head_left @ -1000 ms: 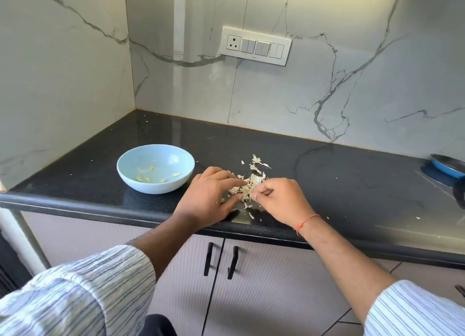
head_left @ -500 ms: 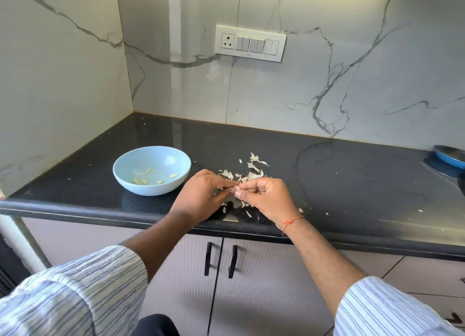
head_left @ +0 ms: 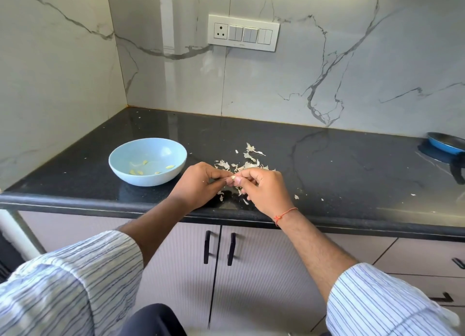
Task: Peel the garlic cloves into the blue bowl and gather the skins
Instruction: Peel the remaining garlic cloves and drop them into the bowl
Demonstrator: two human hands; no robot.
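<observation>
The countertop [head_left: 327, 164] is dark speckled stone, polished and glossy. The walls [head_left: 302, 84] are smooth veined marble-look slabs with a soft sheen. The blue bowl [head_left: 120, 167] looks smooth and matt. The garlic skins [head_left: 249, 163] are thin, papery flakes; the shirt sleeves [head_left: 75, 280] are striped cloth

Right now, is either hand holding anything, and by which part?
Both hands pinch one small pale garlic clove between them: left hand and right hand fingertips meet on it above the black countertop. Which end each grips cannot be told.
</observation>
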